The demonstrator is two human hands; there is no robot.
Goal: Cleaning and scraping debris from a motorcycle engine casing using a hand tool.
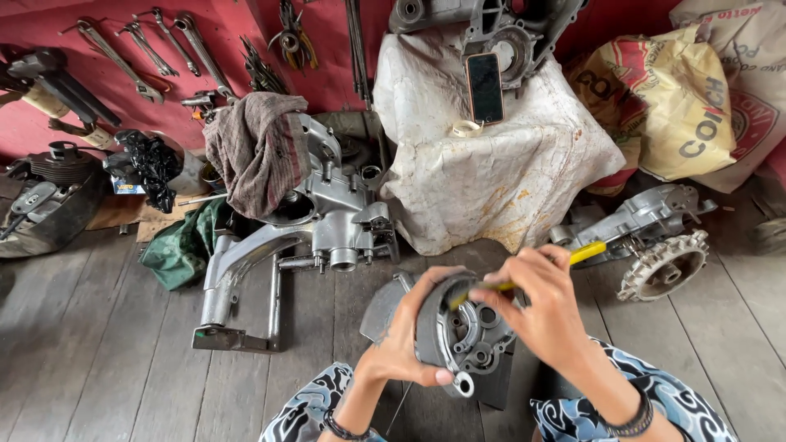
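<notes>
The left hand [403, 336] has its fingers wrapped tight around one round grey cast-metal housing with ribs and bolt holes [465, 331], held upright above the person's lap, over the near edge of the grey plank floor [98, 344]. The right hand [540, 307] is closed on one yellow-handled screwdriver [586, 252], whose tip reaches into the housing's rim. Beyond the hands, one large silver engine casing with a swing arm [286, 245] lies mid-floor, one striped brown rag [258, 151] draped over it. One finned grey casing [655, 245] rests toward the floor's right edge. One dark phone [485, 87] leans on a white cloth-covered block [491, 164] by the red wall [49, 24].
</notes>
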